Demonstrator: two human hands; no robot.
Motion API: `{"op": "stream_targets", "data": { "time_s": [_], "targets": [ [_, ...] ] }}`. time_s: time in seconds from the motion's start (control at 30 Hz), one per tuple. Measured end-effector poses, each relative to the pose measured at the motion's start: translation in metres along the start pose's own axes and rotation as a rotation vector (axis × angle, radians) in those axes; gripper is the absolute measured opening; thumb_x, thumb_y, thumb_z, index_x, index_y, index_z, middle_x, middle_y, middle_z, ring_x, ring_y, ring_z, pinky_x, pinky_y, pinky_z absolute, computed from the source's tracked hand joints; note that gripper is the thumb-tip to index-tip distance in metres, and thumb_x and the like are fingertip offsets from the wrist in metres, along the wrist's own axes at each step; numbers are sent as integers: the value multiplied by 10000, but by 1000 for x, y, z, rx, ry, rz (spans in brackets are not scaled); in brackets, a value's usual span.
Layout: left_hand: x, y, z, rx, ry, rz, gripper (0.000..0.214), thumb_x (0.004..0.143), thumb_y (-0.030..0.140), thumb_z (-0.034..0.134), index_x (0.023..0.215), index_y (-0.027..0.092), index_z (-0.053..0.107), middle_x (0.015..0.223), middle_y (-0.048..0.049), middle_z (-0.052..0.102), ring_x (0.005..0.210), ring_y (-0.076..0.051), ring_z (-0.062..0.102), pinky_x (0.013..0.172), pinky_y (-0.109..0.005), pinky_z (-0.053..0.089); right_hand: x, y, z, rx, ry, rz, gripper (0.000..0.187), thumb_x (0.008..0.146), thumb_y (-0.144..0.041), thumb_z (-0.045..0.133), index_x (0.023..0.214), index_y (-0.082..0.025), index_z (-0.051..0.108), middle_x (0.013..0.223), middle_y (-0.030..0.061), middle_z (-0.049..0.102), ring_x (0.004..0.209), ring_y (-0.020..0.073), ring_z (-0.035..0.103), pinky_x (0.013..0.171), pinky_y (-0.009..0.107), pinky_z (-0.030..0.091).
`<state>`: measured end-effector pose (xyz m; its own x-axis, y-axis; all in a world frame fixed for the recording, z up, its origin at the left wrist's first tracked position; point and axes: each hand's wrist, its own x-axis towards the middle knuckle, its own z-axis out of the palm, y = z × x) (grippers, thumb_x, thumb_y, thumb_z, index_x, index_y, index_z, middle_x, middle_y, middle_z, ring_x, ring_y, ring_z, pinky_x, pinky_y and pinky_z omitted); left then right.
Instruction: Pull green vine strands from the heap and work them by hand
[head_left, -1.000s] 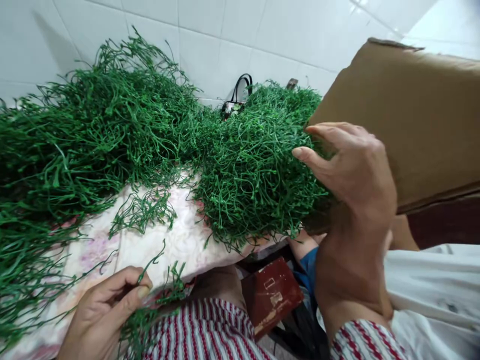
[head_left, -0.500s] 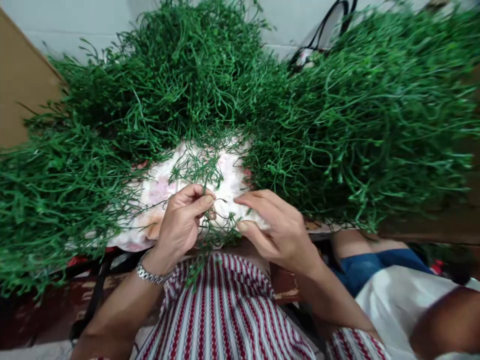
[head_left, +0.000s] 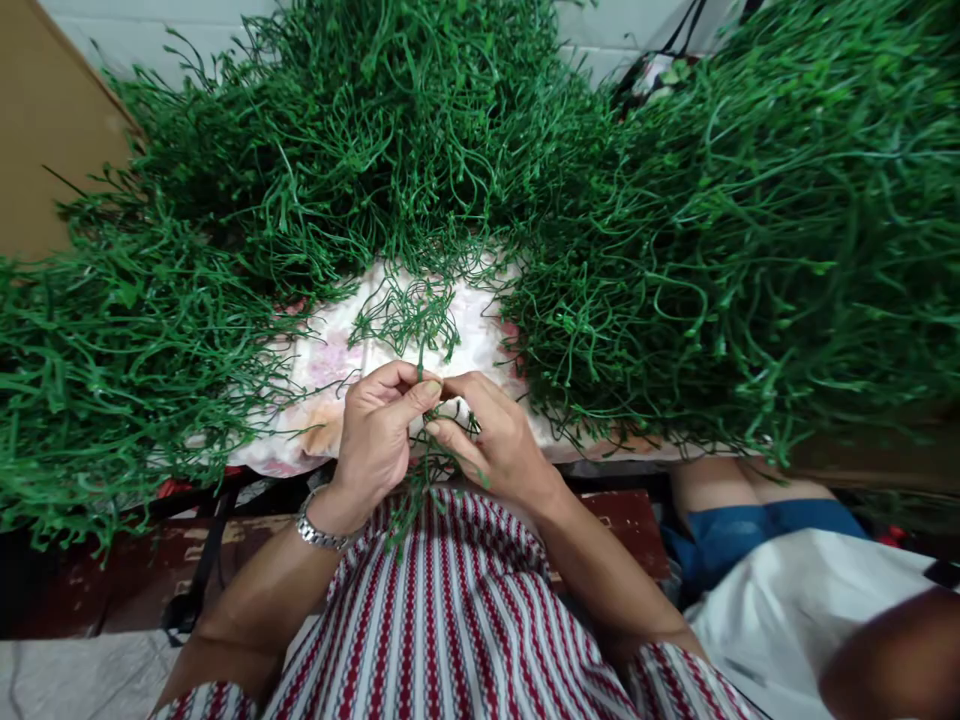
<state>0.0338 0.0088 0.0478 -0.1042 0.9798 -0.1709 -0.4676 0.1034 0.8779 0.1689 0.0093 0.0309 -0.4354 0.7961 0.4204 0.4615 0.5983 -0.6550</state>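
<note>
My left hand [head_left: 379, 440] and my right hand [head_left: 491, 440] meet over my lap, fingertips touching. Both pinch a small green plastic sprig [head_left: 427, 470] that hangs down between them toward my striped clothing. Just beyond the hands lies another loose green sprig [head_left: 409, 320] on a pale floral cloth [head_left: 337, 360]. Big heaps of tangled green plastic stems [head_left: 712, 220] ring the cloth on the left, back and right.
A brown cardboard sheet [head_left: 45, 130] stands at the far left against the white tiled wall [head_left: 112, 30]. A black-handled bag [head_left: 660, 65] peeks out behind the heaps. Another person's knee in blue and white clothing [head_left: 787, 560] is at the lower right.
My right hand left the right heap and came in to meet the left hand. Both now close on the sprig. The view swung left and down.
</note>
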Motion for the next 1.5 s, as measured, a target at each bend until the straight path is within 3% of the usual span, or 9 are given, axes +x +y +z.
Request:
{"op": "stream_targets", "data": {
  "time_s": [0.13,0.27,0.5,0.67,0.87,1.07,1.23,1.33,1.5],
  "targets": [
    [1,-7,-3,44,71,93,111,618,138,717,595,146,609,601,30,587,599,-66,510,606,-183,401,-5,3,6,-121,0,-15,161,894,-222,437,986,-152,549,804,61,591,757,168,529,696,302,388],
    [2,-10,-5,68,93,112,112,615,153,706,596,149,596,617,25,582,616,-78,514,623,-198,402,-6,1,8,-63,-9,22,172,903,-246,424,914,-150,567,729,44,553,700,152,506,647,276,387],
    [0,-12,-8,53,34,120,115,606,131,710,575,151,601,688,21,517,704,-84,492,686,-197,394,-7,-1,13,86,-8,44,242,890,-277,484,1097,-157,521,895,67,611,788,147,552,702,264,439],
    [-2,-12,-10,42,23,93,113,611,116,706,584,152,602,755,6,530,771,-104,509,746,-220,408,-7,3,16,133,-32,28,175,896,-273,466,783,-165,545,712,20,526,688,123,501,626,239,400],
    [-6,-8,-12,54,-1,73,108,670,139,688,618,155,595,629,25,547,623,-76,495,627,-186,402,-9,6,16,131,-25,-21,103,881,-205,438,783,-176,458,706,12,438,689,132,435,619,251,356],
    [-13,-8,-25,182,-189,-32,164,620,138,726,745,162,622,687,17,583,612,-84,505,556,-173,396,-13,4,15,121,-23,17,101,833,-85,397,803,-179,416,712,-6,409,634,109,392,592,232,318],
    [-13,-9,-35,346,-173,12,135,662,165,692,669,157,557,629,36,512,557,-73,436,513,-176,335,-11,2,5,286,-172,92,51,864,-165,433,907,-160,461,749,-9,465,664,96,435,609,203,343],
    [-12,-7,-39,536,-231,77,117,693,144,649,653,155,539,617,40,486,583,-77,427,550,-185,336,-8,4,-1,343,-282,125,122,890,-268,469,927,-153,492,793,5,521,716,100,476,636,198,357],
    [-15,0,-42,787,-341,146,112,717,92,570,647,152,506,602,44,451,590,-82,421,557,-196,330,-8,4,-5,166,-391,85,206,913,-297,433,784,-149,497,694,-3,506,626,92,437,581,204,311]
  ]
}}
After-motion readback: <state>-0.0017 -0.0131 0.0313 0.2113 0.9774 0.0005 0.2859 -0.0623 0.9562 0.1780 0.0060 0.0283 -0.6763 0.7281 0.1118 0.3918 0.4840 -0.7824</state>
